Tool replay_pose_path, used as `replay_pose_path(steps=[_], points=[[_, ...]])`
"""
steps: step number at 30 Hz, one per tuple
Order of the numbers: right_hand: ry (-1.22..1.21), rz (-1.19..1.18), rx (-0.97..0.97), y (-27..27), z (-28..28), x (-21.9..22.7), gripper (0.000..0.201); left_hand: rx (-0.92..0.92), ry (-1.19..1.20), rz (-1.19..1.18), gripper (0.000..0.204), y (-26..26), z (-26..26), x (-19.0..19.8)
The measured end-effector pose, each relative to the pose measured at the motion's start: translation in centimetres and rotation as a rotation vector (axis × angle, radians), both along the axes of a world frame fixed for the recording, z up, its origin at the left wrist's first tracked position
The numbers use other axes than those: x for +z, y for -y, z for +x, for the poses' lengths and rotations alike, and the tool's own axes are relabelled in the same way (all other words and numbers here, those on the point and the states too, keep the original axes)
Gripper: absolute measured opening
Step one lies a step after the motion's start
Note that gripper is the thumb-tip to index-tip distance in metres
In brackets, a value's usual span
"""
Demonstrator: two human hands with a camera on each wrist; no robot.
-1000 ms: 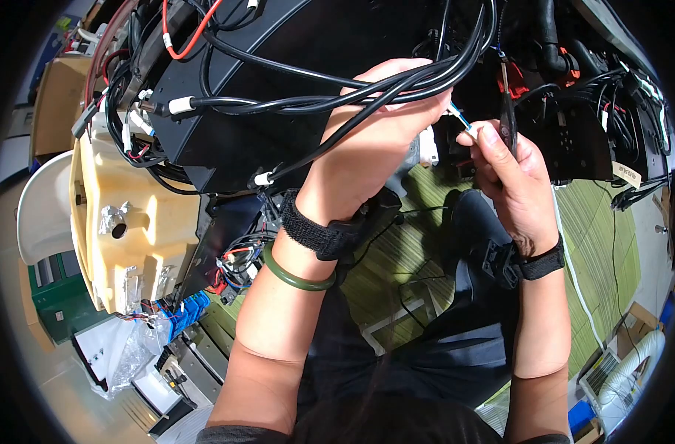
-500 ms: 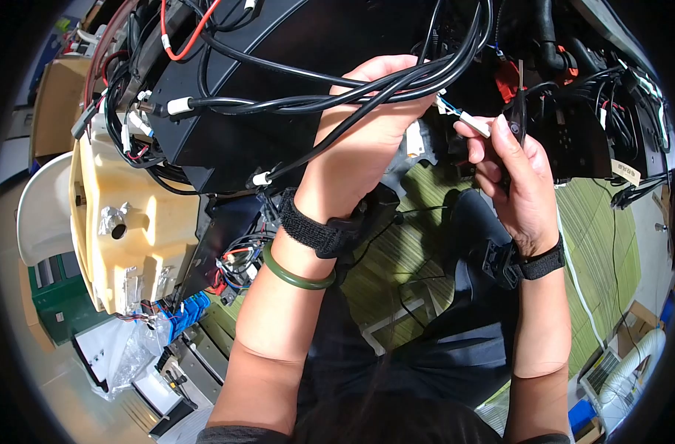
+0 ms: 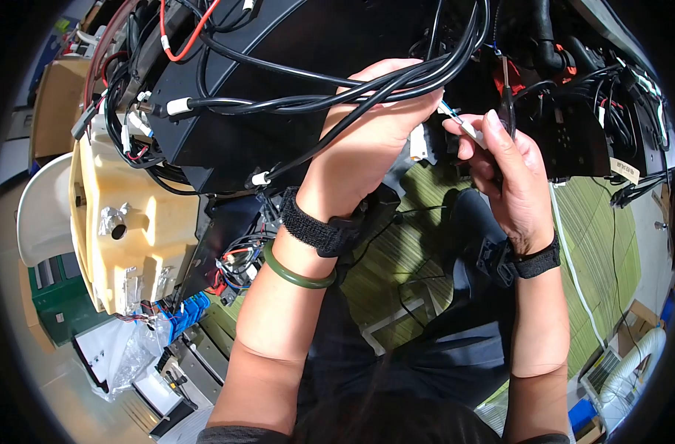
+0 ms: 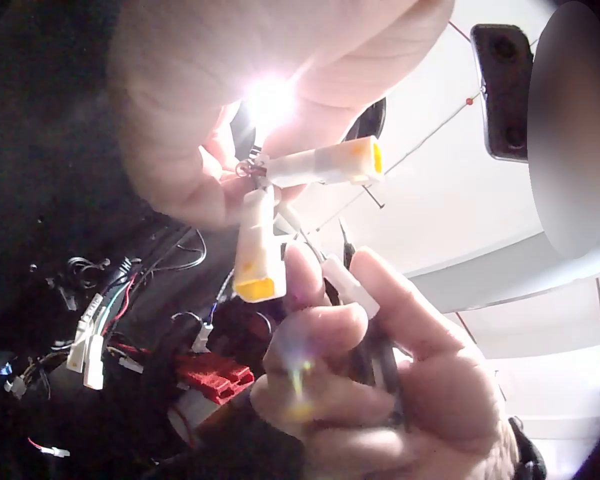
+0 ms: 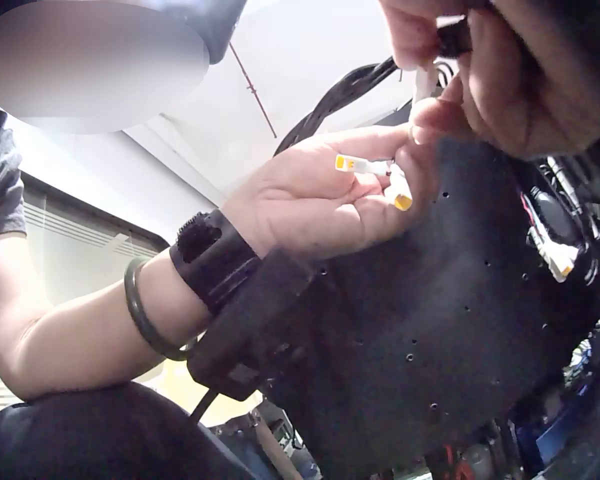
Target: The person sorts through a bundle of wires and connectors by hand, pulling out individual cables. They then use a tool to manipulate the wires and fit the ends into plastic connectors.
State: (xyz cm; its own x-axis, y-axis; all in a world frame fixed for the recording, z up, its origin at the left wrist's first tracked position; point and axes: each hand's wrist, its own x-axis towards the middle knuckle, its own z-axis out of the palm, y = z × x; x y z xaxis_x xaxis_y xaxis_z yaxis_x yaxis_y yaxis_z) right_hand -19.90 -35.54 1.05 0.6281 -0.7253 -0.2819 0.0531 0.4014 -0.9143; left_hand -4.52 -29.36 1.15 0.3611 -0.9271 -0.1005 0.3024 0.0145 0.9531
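My left hand pinches thin wires behind a loop of black cables. In the left wrist view, two white connectors with yellow insides hang from its fingers, one connector pointing sideways and another connector pointing down. My right hand pinches a small white connector between thumb and fingers; blue and white wires run from it towards the left hand. A slim tool with a black handle and a metal shaft also lies in the right hand, pointing away from me.
A large black panel stands behind the hands. Red connectors and bundled wires hang beyond them. To the left is a cream-coloured housing. Green carpet covers the floor below.
The white connector in my right hand has come further into view between the fingers. My left hand has shifted slightly left. The tool tilted rightwards, then swung back.
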Motion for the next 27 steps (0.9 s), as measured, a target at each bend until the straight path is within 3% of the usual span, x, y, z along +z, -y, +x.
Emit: replay_pose_path(steps=[15,21,23,27], points=[[0.006,-0.099,-0.010,-0.2,0.8,-0.4,0.013,-0.013,-0.008,-0.073,0.030,0.0,-0.3,0.5],[0.015,-0.077,-0.023,-0.2,0.7,-0.3,0.013,-0.107,0.102,0.044,0.031,-0.4,0.7,0.5],[0.008,-0.064,-0.017,-0.2,0.7,-0.4,0.013,-0.142,0.283,0.005,0.033,-0.4,1.0,0.2],[0.000,-0.085,-0.022,-0.3,1.0,-0.5,0.014,-0.127,0.184,0.026,0.032,-0.5,0.8,0.4]])
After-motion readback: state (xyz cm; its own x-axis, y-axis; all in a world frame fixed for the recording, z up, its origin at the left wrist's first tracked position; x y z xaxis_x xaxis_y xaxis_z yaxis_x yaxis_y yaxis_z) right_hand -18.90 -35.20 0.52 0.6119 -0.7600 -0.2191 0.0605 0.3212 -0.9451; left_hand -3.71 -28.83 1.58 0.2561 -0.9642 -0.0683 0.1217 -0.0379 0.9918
